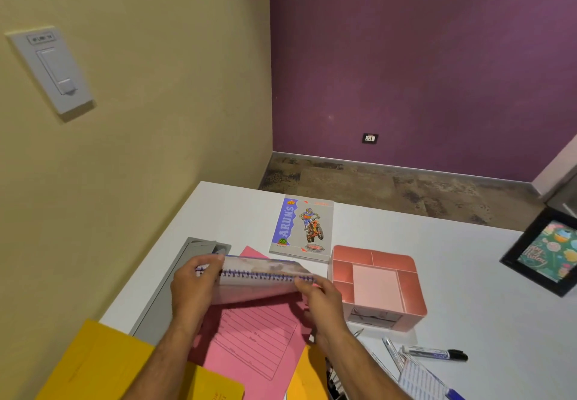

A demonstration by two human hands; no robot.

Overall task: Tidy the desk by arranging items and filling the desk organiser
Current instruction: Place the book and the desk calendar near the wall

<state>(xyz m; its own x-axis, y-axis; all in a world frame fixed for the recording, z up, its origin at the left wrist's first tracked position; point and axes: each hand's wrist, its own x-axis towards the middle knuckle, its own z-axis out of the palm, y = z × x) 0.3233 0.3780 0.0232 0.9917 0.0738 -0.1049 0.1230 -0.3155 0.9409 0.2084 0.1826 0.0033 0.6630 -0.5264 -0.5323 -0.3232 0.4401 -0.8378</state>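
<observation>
A spiral-bound notebook (259,275) with a blue wire spine is lifted above the white desk (468,275), held level by both hands. My left hand (193,290) grips its left end and my right hand (321,299) grips its right end. Under it lies a pink lined sheet (256,337). The pink desk organiser (377,284) with several empty compartments stands just right of my right hand. A grey notebook with a motorbike rider cover (303,228) lies flat behind it.
A yellow envelope (103,365) lies at the front left, a grey folder (168,290) along the desk's left edge. A black marker (437,353) and several pens (393,353) lie at the front right. A black picture frame (546,251) sits at the right edge.
</observation>
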